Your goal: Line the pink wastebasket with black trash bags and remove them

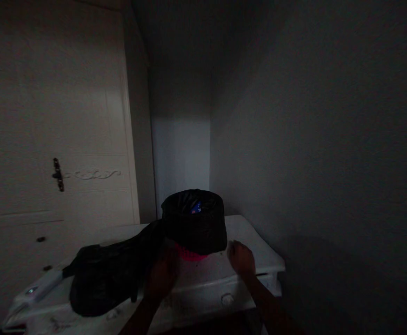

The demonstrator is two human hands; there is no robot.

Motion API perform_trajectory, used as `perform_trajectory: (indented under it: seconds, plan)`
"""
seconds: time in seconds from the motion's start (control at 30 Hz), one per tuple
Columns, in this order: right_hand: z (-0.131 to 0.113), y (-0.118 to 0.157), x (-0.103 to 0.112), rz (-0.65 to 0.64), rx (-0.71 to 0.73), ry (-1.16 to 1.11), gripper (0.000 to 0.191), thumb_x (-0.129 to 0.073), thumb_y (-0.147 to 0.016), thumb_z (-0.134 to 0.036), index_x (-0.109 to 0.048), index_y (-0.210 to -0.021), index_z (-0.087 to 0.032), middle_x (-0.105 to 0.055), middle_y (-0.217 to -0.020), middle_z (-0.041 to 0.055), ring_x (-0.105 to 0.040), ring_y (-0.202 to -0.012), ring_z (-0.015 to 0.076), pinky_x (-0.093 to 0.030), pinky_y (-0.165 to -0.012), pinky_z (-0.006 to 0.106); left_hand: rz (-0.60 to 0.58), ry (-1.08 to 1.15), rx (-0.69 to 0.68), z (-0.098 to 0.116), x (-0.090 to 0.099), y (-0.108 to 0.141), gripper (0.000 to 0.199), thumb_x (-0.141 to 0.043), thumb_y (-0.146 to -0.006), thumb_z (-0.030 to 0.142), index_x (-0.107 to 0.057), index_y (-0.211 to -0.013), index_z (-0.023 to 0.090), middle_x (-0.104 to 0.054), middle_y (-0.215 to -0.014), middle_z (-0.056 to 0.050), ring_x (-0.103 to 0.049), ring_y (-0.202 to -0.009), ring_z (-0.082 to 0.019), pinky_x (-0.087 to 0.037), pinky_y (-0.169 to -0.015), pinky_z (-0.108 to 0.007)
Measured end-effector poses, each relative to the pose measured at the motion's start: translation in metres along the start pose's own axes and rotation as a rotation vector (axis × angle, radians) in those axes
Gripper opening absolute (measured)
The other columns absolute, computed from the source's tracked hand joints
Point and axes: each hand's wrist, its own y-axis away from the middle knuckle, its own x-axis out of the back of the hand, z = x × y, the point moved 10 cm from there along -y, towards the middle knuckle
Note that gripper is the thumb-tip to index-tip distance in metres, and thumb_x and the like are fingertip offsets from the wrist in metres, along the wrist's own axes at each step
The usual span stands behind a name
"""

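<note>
A pink waste bin (pixel 191 254) stands on the white dresser, and a black bin bag (pixel 196 231) covers most of its side and folds over the rim. Inside the bin lies a small blue item (pixel 196 207), too dim to name. My right hand (pixel 241 257) is close by the bin's right side, its fingers curled in; whether they pinch anything is hidden. Between the bin and a dark bundle of black plastic (pixel 109 274) is my left hand (pixel 162 273), dark and blurred, its fingers impossible to make out.
The white dresser (pixel 259 253) has drawers with round knobs at its front. A pale object with a small lit display (pixel 32 291) lies at its left end. Behind on the left rises a white wardrobe (pixel 95 111); a grey wall (pixel 311 163) borders the right side. The room is dim.
</note>
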Motion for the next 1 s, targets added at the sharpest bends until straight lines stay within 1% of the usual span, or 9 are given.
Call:
perform_trajectory:
  seconds: [0.1, 0.17, 0.2, 0.27, 0.33, 0.4, 0.57, 0.77, 1.0]
  plan:
    - [0.0, 0.0, 0.0, 0.008, -0.004, -0.013, 0.04, -0.038, -0.107, -0.026, -0.076, -0.107, -0.015, -0.079, -0.108, 0.0132, -0.074, -0.098, 0.0212, -0.047, -0.088, 0.028, -0.065, 0.059, 0.104, -0.011, -0.006, 0.003, 0.067, -0.032, -0.103, 0.044, -0.043, -0.161, 0.013, -0.064, -0.148, -0.019, -0.064, -0.133, -0.038, -0.048, -0.115, -0.055]
    - [0.001, 0.0, 0.001, 0.01, -0.016, -0.017, 0.041, -0.037, -0.107, -0.027, -0.076, -0.107, -0.015, -0.079, -0.107, 0.0136, -0.074, -0.098, 0.0216, -0.048, -0.089, 0.029, -0.075, 0.082, 0.069, -0.011, -0.009, 0.001, 0.063, -0.032, -0.103, 0.044, -0.055, -0.154, 0.015, -0.073, -0.135, -0.018, -0.07, -0.124, -0.039, -0.051, -0.111, -0.057]
    - [0.001, 0.0, 0.001, 0.005, -0.021, -0.018, 0.041, -0.037, -0.107, -0.027, -0.076, -0.107, -0.015, -0.079, -0.107, 0.0137, -0.074, -0.098, 0.0215, -0.048, -0.089, 0.029, -0.045, 0.076, 0.013, -0.009, -0.008, 0.0, 0.059, -0.034, -0.102, 0.043, -0.062, -0.147, 0.017, -0.074, -0.134, -0.017, -0.068, -0.127, -0.039, -0.049, -0.113, -0.058]
    - [0.001, 0.0, 0.001, -0.008, -0.024, -0.022, 0.04, -0.038, -0.106, -0.026, -0.076, -0.107, -0.015, -0.079, -0.108, 0.0135, -0.074, -0.099, 0.021, -0.048, -0.089, 0.028, 0.066, 0.049, -0.122, -0.005, -0.004, -0.003, 0.053, -0.041, -0.099, 0.038, -0.068, -0.141, 0.019, -0.07, -0.142, -0.015, -0.059, -0.14, -0.037, -0.042, -0.12, -0.059]
    - [0.0, 0.0, 0.0, -0.017, -0.015, -0.023, 0.039, -0.039, -0.105, -0.025, -0.076, -0.108, -0.015, -0.079, -0.109, 0.0134, -0.074, -0.099, 0.0208, -0.048, -0.09, 0.028, 0.194, 0.025, -0.21, -0.007, -0.002, -0.004, 0.057, -0.045, -0.096, 0.035, -0.062, -0.147, 0.016, -0.057, -0.156, -0.016, -0.047, -0.15, -0.037, -0.037, -0.125, -0.061]
    - [0.0, 0.0, -0.001, -0.014, -0.006, -0.022, 0.038, -0.039, -0.105, -0.025, -0.076, -0.109, -0.015, -0.079, -0.111, 0.0139, -0.074, -0.1, 0.0212, -0.048, -0.091, 0.028, 0.25, 0.008, -0.23, -0.015, -0.007, -0.005, 0.062, -0.045, -0.096, 0.035, -0.055, -0.153, 0.013, -0.049, -0.162, -0.018, -0.044, -0.152, -0.037, -0.037, -0.124, -0.062]
    - [0.002, 0.001, -0.001, 0.021, -0.01, -0.023, 0.038, -0.04, -0.105, -0.025, -0.075, -0.114, -0.014, -0.078, -0.117, 0.0164, -0.073, -0.107, 0.0223, -0.048, -0.096, 0.03, 0.254, -0.008, -0.249, -0.025, -0.023, -0.007, 0.063, -0.042, -0.099, 0.035, -0.049, -0.157, 0.013, -0.046, -0.164, -0.019, -0.043, -0.153, -0.037, -0.038, -0.125, -0.059]
    - [0.001, 0.0, 0.001, 0.027, -0.011, -0.012, 0.04, -0.038, -0.106, -0.027, -0.076, -0.106, -0.016, -0.079, -0.108, 0.0139, -0.075, -0.098, 0.021, -0.049, -0.089, 0.028, 0.353, 0.0, -0.273, -0.018, -0.011, -0.001, 0.063, -0.046, -0.1, 0.033, -0.043, -0.162, 0.022, -0.035, -0.172, -0.014, -0.033, -0.158, -0.036, -0.036, -0.125, -0.059]
    - [0.002, 0.0, 0.0, 0.002, -0.031, -0.023, 0.04, -0.038, -0.105, -0.026, -0.076, -0.11, -0.015, -0.079, -0.112, 0.0142, -0.074, -0.102, 0.0219, -0.049, -0.093, 0.029, 0.297, 0.074, -0.237, -0.013, -0.008, 0.002, 0.072, -0.044, -0.101, 0.028, -0.02, -0.169, 0.03, -0.022, -0.177, -0.01, -0.036, -0.158, -0.031, -0.045, -0.121, -0.051]
